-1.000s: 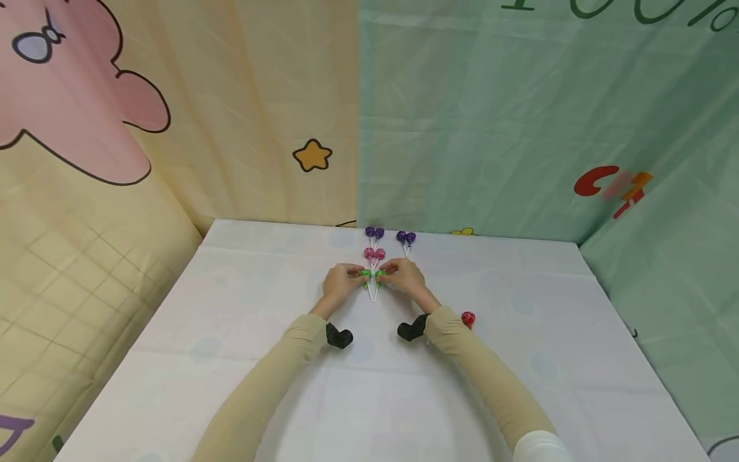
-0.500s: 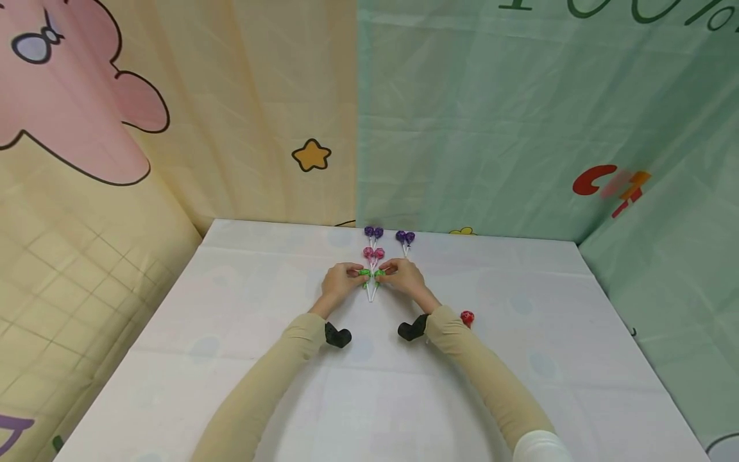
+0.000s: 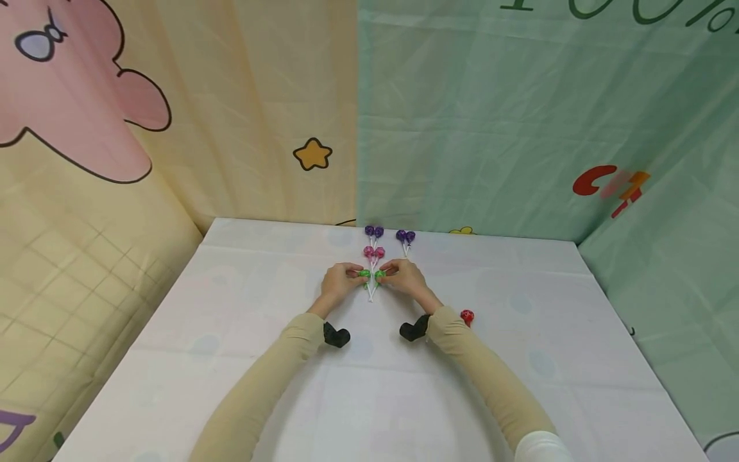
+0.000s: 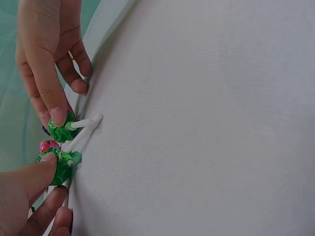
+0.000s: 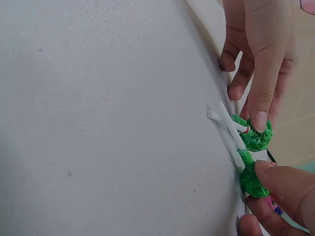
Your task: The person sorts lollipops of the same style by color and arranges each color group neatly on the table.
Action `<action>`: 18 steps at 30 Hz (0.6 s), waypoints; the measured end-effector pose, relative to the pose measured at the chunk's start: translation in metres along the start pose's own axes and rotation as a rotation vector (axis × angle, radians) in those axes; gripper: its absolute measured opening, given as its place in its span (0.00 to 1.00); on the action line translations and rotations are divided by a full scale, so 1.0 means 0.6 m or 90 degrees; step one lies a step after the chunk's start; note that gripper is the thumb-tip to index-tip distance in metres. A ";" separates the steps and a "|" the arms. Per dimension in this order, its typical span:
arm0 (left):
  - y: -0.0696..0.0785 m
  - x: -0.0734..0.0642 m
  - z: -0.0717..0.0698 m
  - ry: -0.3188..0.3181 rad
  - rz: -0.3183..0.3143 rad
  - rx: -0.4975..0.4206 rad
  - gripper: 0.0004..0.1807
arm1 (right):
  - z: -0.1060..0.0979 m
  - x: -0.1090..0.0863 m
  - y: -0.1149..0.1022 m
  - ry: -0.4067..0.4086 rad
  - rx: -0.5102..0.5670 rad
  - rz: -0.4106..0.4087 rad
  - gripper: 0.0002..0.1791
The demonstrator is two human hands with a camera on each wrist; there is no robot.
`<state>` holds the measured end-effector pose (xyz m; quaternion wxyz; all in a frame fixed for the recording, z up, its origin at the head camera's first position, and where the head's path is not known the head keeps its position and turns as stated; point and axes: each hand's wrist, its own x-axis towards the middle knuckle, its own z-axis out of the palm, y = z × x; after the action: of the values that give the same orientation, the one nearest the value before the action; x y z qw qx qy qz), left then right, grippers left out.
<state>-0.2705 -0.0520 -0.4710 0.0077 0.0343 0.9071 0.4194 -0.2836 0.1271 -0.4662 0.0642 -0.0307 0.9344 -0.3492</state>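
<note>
In the head view my left hand (image 3: pixel 339 282) pinches the head of a green-wrapped lollipop (image 3: pixel 364 273) between thumb and fingers. Opposite it, my right hand (image 3: pixel 405 277) pinches a second green lollipop (image 5: pixel 253 183) the same way. Their white sticks (image 4: pixel 87 123) slant toward me and come together at the ends, low over the white cloth. Just beyond lie two pink lollipops (image 3: pixel 379 253) side by side, heads away from me, partly covered by the green ones. Behind those, a pair of purple lollipops (image 3: pixel 378 231) lies in the same line.
Another pair of purple lollipops (image 3: pixel 410 236) lies beyond my right hand, near the back edge of the white-covered table (image 3: pixel 260 398). A red lollipop (image 3: pixel 467 316) sits beside my right sleeve (image 3: pixel 491 366), partly hidden by it. Printed curtains (image 3: pixel 462 128) hang behind the table.
</note>
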 end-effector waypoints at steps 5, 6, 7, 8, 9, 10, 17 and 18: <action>-0.003 0.000 -0.002 -0.011 0.007 -0.006 0.17 | -0.001 0.000 0.001 -0.010 0.003 -0.012 0.17; -0.004 0.000 -0.003 -0.014 0.006 -0.007 0.17 | -0.002 0.000 0.001 -0.012 0.003 -0.016 0.17; -0.004 0.001 -0.003 -0.016 0.006 -0.007 0.17 | -0.003 0.000 0.001 -0.014 0.003 -0.020 0.16; -0.004 0.001 -0.003 -0.019 0.006 -0.007 0.17 | -0.003 -0.001 0.001 -0.016 0.004 -0.023 0.16; -0.005 0.000 -0.004 -0.022 0.005 -0.006 0.17 | -0.004 -0.001 0.001 -0.016 0.003 -0.027 0.16; -0.005 0.000 -0.004 -0.025 0.004 -0.007 0.17 | -0.004 -0.001 0.001 -0.018 0.003 -0.030 0.16; -0.005 -0.001 -0.005 -0.040 -0.002 -0.011 0.17 | -0.003 -0.005 -0.001 -0.019 0.006 -0.031 0.17; -0.005 -0.001 -0.005 -0.040 -0.001 -0.011 0.17 | -0.003 -0.006 -0.002 -0.019 0.007 -0.029 0.17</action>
<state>-0.2701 -0.0562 -0.4711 0.0367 0.0470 0.9028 0.4259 -0.2804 0.1279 -0.4638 0.0704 -0.0572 0.9303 -0.3553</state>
